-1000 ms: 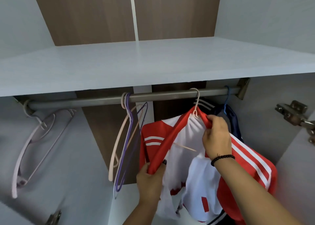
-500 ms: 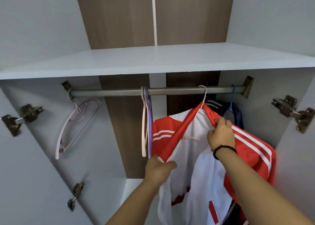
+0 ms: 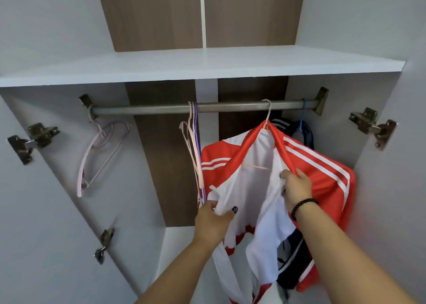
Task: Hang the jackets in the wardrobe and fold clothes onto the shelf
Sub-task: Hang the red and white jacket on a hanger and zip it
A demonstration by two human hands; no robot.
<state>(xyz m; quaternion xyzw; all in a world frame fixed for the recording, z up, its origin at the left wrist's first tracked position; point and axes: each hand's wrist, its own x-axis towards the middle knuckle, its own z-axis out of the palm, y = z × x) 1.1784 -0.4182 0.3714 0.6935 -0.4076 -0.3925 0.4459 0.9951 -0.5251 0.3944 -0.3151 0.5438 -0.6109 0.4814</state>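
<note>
A red jacket (image 3: 322, 172) with white stripes and white lining hangs on a pale hanger (image 3: 267, 114) from the grey rail (image 3: 230, 107). My left hand (image 3: 213, 220) pinches the jacket's left front edge low down. Higher up, my right hand (image 3: 296, 186) grips the right front edge, holding the jacket spread open. Behind it, a dark navy jacket (image 3: 304, 130) hangs on a blue hanger (image 3: 302, 114) at the rail's right end. The white shelf (image 3: 196, 66) runs above the rail.
Several empty pink and purple hangers (image 3: 194, 147) hang at the rail's middle, touching the red jacket's left side. Another pink hanger (image 3: 99, 151) hangs at the left end. Door hinges (image 3: 32, 140) stick out on both side walls.
Both hands slid down the red jacket's front edges, the right from near the collar to lower on the edge. The view drew back, showing both side walls.
</note>
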